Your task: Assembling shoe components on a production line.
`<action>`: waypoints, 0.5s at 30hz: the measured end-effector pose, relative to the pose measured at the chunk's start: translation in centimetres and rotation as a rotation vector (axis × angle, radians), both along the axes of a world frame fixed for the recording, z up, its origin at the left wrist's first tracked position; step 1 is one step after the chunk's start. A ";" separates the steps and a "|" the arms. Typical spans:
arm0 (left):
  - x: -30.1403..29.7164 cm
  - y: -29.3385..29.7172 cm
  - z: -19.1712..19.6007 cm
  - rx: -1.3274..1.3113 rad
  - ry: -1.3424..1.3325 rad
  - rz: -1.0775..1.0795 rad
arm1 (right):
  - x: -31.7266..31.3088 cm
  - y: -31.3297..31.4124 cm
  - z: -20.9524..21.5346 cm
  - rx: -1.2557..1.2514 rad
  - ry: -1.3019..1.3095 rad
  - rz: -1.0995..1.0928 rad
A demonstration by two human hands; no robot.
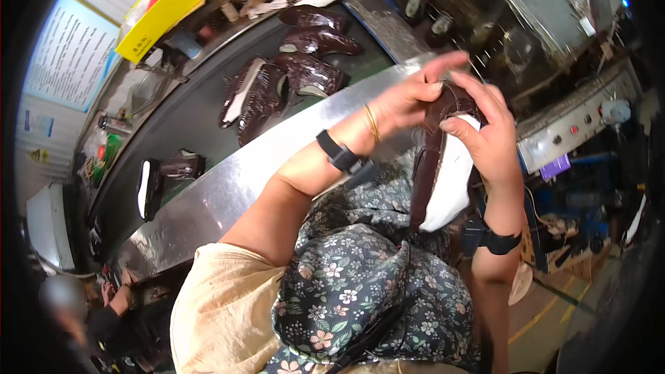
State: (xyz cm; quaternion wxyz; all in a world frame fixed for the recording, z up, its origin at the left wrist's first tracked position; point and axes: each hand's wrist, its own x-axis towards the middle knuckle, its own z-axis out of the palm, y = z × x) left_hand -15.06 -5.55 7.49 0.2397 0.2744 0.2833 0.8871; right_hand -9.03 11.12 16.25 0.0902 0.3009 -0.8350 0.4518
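Through the head view, my only feed, I have the brown shoe [428, 159] up between the hands, lifted off everything, its white bottom face [454, 170] largely turned toward the camera. The right hand [488, 125] grips it near the far end, thumb laid over the border of leather and white, fingers bent round the outer side; I judge this grip carries the weight. The left hand [409, 100] is partly open at that same end, thumb bent in close and index finger stretched past it; blur keeps me from telling whether it presses the leather or only hovers, though it looks placed to leave the bottom face uncovered. The long axis runs from between the hands back toward the wearer and slightly left, the near end dropping in front of the floral apron [374, 298]. I can't tell toe from heel. Left of the left hand, beyond the metal ledge [228, 183] under that forearm, glossy dark shoes [318, 40] lie on the dark belt [197, 107], turned various ways, probably set there within reach. Right of the right hand sits a control panel [564, 135].
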 end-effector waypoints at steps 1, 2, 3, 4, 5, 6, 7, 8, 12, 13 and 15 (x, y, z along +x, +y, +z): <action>1.4 2.8 -2.1 -0.066 -0.305 0.094 | 1.0 0.5 -2.5 -0.058 -0.001 -0.180; 2.1 4.4 -2.8 -0.306 -0.439 0.109 | 1.7 1.3 -5.7 -0.050 -0.042 -0.307; 2.8 4.9 -4.0 -0.366 -0.519 0.076 | 2.4 1.9 -7.5 -0.142 -0.118 -0.337; 3.7 5.3 -5.1 -0.425 -0.600 0.039 | 2.8 2.7 -9.1 -0.232 -0.193 -0.370; 4.1 5.7 -5.5 -0.513 -0.530 0.076 | 2.7 3.5 -10.6 -0.209 -0.197 -0.464; 4.7 6.1 -5.8 -0.601 -0.458 0.117 | 2.6 4.5 -11.8 -0.188 -0.202 -0.554; 5.4 5.7 -6.1 -0.766 -0.310 0.228 | 2.5 4.8 -10.8 -0.070 -0.167 -0.593; 5.6 4.1 -6.4 -0.832 -0.073 0.307 | 2.3 5.1 -10.3 -0.069 -0.188 -0.619; 0.4 -12.5 -10.1 -1.539 0.492 1.188 | 2.1 6.8 -10.8 0.061 -0.191 -0.625; 0.6 -17.2 -7.3 -1.974 0.326 1.153 | 1.9 6.8 -11.2 0.061 -0.215 -0.631; 3.8 -26.6 -10.2 -2.323 0.077 1.263 | 0.7 5.8 -12.6 0.048 -0.246 -0.596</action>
